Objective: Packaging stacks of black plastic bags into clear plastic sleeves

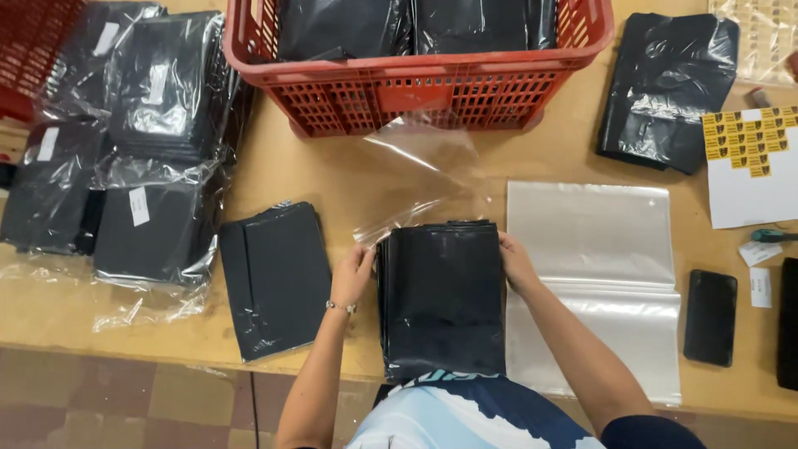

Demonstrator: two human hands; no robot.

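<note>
A thick stack of black plastic bags [440, 295] lies on the wooden table [332, 179] right in front of me. My left hand [353, 274] grips the stack's left edge and my right hand [515, 262] grips its right edge. A clear plastic sleeve [420, 179] opens out from the stack's far end, with the stack's top partly inside its mouth. A pile of flat clear sleeves [594, 249] lies just right of the stack, under my right forearm.
A red crate [407, 91] with black bags stands at the back. Packed bundles in clear wrap [141, 166] fill the left side. A loose black stack [274, 278] lies left of my hands, more black bags [669, 87] back right, a sticker sheet [748, 162] and phone [709, 316] right.
</note>
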